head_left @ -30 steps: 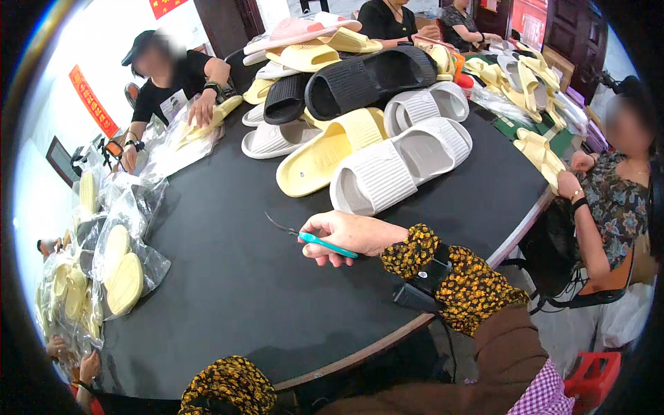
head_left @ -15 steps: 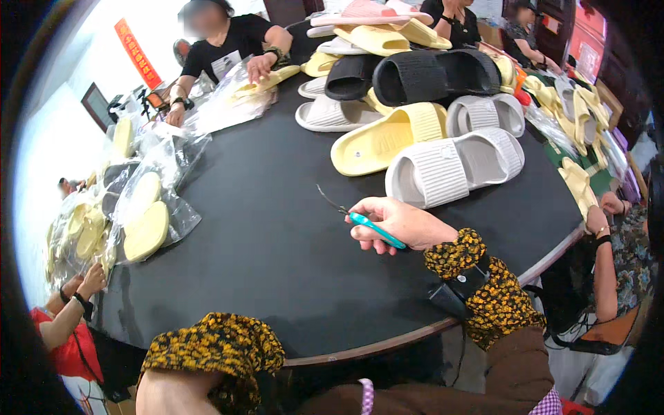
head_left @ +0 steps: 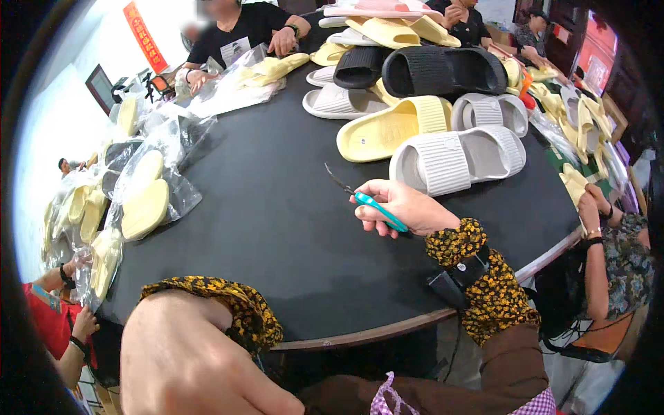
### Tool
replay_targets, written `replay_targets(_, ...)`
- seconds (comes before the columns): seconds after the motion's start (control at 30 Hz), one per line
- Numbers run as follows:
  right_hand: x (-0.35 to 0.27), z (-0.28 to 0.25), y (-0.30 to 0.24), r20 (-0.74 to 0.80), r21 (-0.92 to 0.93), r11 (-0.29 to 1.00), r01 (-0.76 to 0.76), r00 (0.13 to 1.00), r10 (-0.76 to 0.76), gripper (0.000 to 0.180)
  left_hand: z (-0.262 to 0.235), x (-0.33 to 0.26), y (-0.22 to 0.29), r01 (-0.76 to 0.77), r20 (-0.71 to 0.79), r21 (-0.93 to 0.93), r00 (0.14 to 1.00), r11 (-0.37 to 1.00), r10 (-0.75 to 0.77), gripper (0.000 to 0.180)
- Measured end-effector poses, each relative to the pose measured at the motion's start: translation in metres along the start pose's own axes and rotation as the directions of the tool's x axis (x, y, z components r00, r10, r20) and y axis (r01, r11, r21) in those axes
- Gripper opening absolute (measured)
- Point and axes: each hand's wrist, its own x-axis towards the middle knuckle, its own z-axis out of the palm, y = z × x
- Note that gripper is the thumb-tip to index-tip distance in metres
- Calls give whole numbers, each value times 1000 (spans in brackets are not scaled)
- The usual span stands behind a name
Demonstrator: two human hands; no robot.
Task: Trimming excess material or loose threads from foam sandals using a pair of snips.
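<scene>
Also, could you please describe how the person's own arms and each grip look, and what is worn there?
The left grip and the right grip wear no gloves. The left sleeve cover and right sleeve cover have the same black-and-yellow floral print. Over the right one, a black strap carries a small round white mark and a dark boxy device. A brown sleeve shows further up.

So the room's pretty bright, with a white wall (head_left: pixel 55 128) almost blown out around 9 to 10 o'clock. There's a tall red banner (head_left: pixel 145 38) hanging between 10 and 11, plus a dark-framed rectangle (head_left: pixel 102 88) at 10, can't tell if it's a window. Big black table (head_left: pixel 277 214) in the middle, brown edging at 6. Pinkish-red panel (head_left: pixel 600 48) and dimmer dark woodwork (head_left: pixel 631 79) at 2, chair (head_left: pixel 600 340) with an orange-brown seat at 4, greyish floor (head_left: pixel 467 356) near 5.
</scene>
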Motion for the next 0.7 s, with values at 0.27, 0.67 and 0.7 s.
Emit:
replay_targets(0.27,4,2,3,28,11,999,-42,999,42,31,-40,-13,10,33,-300,-126,951,991,-70,21)
replay_targets(0.67,1,-2,2,25,9,999,-32,999,32,33,-17,-10,-9,208,-891,151,452,966,42,25)
replay_targets(0.7,1,-2,3,31,6,999,-43,999,43,33,-17,-12,-10,228,-865,178,500,957,42,25)
